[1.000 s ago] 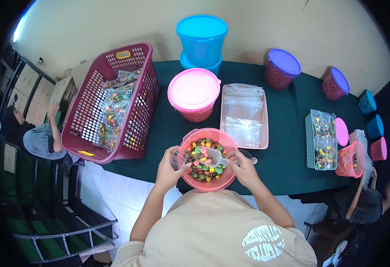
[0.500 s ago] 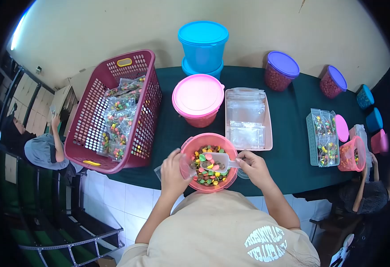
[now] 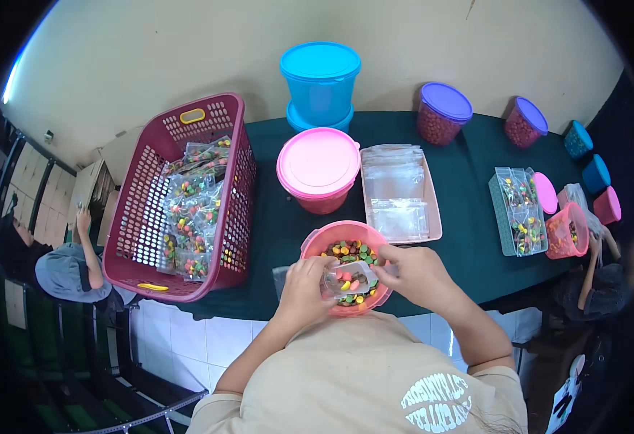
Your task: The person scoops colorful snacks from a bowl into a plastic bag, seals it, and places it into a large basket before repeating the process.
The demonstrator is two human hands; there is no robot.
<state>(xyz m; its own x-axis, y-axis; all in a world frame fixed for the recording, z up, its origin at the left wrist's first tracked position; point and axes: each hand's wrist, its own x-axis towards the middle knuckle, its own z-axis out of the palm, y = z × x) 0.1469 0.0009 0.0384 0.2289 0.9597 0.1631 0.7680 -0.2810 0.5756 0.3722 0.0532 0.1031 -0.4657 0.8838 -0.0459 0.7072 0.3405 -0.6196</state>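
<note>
My left hand (image 3: 305,292) is closed on a clear plastic bag (image 3: 327,283), held over the near left side of an open pink tub (image 3: 314,240). In my right hand (image 3: 412,273) is a clear scoop (image 3: 364,270), its handle pinched between thumb and fingers. Colourful candies (image 3: 346,281) lie in the scoop, whose front end is right at the bag's mouth. Below both hands, more green, yellow, brown and pink candies (image 3: 357,250) fill the tub. My left fingers hide part of the bag.
A maroon basket (image 3: 239,181) of filled bags stands left. Behind the tub are a pink-lidded container (image 3: 318,160), stacked blue tubs (image 3: 320,79) and a tray (image 3: 432,210) of clear bags. Purple-lidded containers (image 3: 445,108) stand farther back. One person (image 3: 71,271) is left, another (image 3: 597,286) right.
The scoop has tilted and moved down and left toward the bag, with my right hand following. My left hand has shifted right over the tub. The camera view has shifted slightly.
</note>
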